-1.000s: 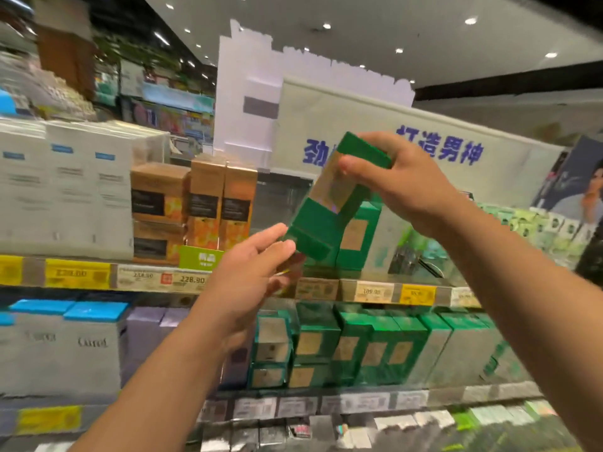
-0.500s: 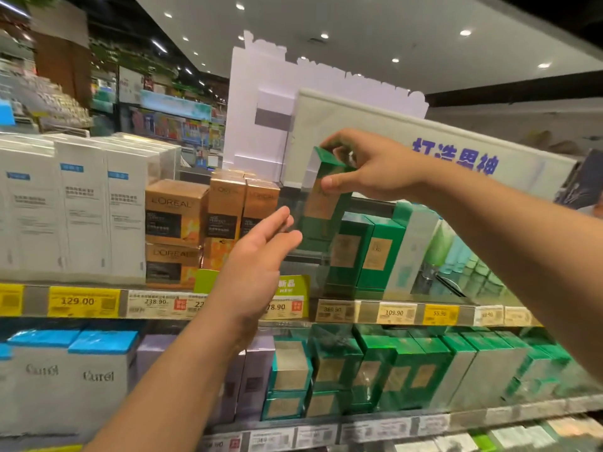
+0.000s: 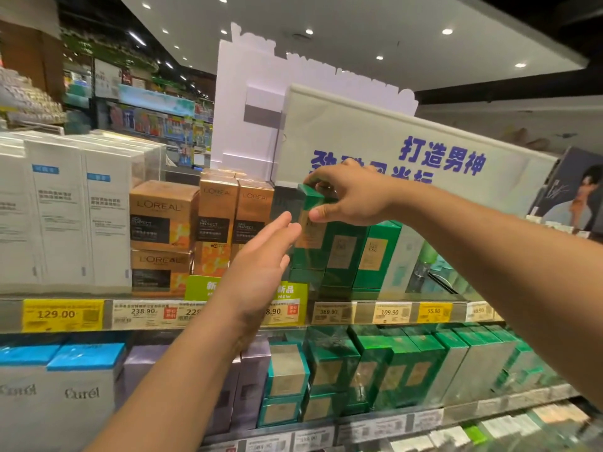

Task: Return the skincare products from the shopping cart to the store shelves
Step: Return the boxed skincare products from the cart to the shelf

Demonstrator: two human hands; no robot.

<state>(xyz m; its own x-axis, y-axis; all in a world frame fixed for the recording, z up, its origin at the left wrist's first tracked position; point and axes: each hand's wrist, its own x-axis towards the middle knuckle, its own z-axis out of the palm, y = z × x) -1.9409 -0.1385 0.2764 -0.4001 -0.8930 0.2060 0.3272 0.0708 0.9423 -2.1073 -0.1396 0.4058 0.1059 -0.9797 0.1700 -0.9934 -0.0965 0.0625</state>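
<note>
My right hand (image 3: 349, 194) pinches the top of a tall green box with a gold label (image 3: 308, 230), which stands upright at the left end of a row of matching green boxes (image 3: 342, 252) on the upper shelf (image 3: 359, 296). My left hand (image 3: 261, 265) reaches up with straight fingers, its fingertips touching the box's left side. The box's lower part sits behind my left hand. The shopping cart is out of view.
Gold L'Oreal boxes (image 3: 163, 236) stand just left of the green box, with white boxes (image 3: 65, 210) further left. Price tags (image 3: 390, 312) line the shelf edge. The lower shelf holds green boxes (image 3: 391, 370), purple boxes and Curel boxes (image 3: 81, 386). A white sign with blue characters (image 3: 424, 151) rises behind.
My right hand has turned the green box from tilted to upright and lowered it onto the shelf at the row's left end. My left hand has come up against its side.
</note>
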